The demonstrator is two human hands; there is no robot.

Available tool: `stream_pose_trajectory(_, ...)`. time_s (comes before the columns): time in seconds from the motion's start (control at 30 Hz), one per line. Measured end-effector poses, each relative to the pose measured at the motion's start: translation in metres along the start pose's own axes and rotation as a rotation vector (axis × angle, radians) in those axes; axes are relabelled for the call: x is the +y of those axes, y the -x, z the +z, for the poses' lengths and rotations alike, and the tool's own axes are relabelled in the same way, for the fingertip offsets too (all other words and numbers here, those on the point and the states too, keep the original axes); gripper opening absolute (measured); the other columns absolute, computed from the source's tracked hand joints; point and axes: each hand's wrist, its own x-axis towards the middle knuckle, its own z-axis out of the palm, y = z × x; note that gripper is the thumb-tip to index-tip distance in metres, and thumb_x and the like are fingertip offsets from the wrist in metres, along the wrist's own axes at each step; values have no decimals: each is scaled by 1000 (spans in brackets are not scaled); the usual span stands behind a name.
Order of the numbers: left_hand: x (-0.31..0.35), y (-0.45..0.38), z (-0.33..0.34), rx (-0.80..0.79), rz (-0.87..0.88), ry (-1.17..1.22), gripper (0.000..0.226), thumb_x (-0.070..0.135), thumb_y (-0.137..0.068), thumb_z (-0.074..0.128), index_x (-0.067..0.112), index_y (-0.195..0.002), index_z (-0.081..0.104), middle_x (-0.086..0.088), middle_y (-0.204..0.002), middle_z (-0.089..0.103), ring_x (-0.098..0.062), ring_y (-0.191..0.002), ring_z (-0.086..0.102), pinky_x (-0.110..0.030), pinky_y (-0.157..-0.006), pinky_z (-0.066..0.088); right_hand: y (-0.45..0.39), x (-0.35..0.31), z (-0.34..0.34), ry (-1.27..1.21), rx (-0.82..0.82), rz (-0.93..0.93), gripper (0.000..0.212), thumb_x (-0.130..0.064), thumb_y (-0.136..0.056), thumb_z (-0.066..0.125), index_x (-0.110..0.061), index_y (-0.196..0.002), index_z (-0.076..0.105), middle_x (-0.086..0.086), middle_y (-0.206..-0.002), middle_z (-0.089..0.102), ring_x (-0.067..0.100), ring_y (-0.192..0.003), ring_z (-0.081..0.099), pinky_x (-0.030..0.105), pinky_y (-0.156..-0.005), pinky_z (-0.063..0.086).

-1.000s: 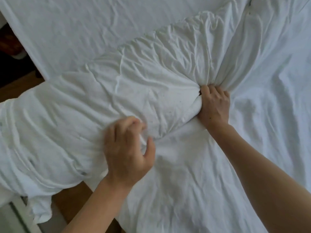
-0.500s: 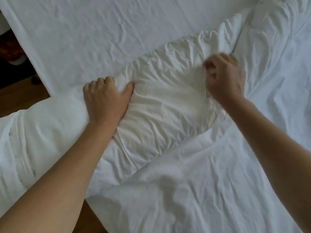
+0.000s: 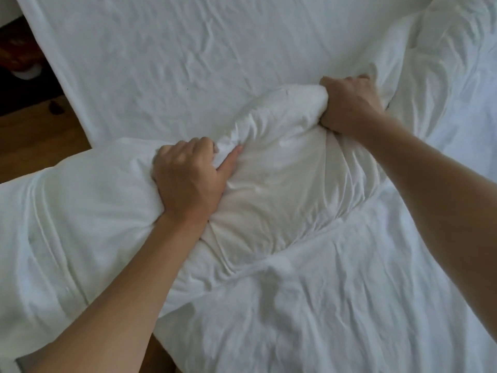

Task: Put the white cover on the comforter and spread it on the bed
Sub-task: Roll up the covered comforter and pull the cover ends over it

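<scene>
Fingers [image 3: 188, 149] fisted in white cover [image 3: 282, 184]

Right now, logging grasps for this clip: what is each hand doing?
Left hand: closed, gripping the bunched white fabric cover over the comforter.
Right hand: closed, gripping the same bunched cover.

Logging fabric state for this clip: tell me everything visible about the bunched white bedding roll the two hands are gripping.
The bunched white bedding roll, soft, puffy, creased cotton-like fabric, lies diagonally across the white-sheeted bed, from the lower left, where it overhangs the wooden floor, up toward the right. The left hand clenches it mid-length and the right hand clenches it higher up, fingers buried in folds. Flatter white fabric spreads below it. Cover and comforter cannot be told apart.
</scene>
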Motion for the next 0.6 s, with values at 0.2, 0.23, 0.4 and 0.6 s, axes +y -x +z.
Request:
stream_pose_trajectory(0.2,60,57,-37,-34,77,27,51,46,-87,68,14,-57,41,-8,-50,44,-30,-49,48,-35,-58,25,86,34,11,-99,191,93,15,-18,-78,61,-9,-90,56,20,-84,65,39,-85,59,40,-86,34)
stream_pose_trajectory(0.23,74,73,-44,-63,82,43,49,45,-87,66,14,-58,43,-8,-51,45,-31,-49,48,-35,-58,24,105,41,14,-105,204,103,13,-15,-77,61,-9,-88,57,20,-82,65,39,-82,59,40,-85,34)
stream_pose_trajectory(0.4,141,161,-74,-303,123,90,36,45,-81,59,17,-62,47,-6,-54,50,-30,-52,52,-38,-58,25,212,73,60,-161,294,143,13,-15,-63,55,-9,-74,60,15,-66,63,36,-63,59,38,-70,39)
stream_pose_trajectory(0.6,190,251,-90,-579,94,93,45,32,-45,93,19,-62,53,1,-57,56,-20,-52,56,-31,-46,36,309,92,107,-174,303,231,18,-2,-58,72,-9,-65,57,11,-60,61,33,-57,59,33,-65,32)
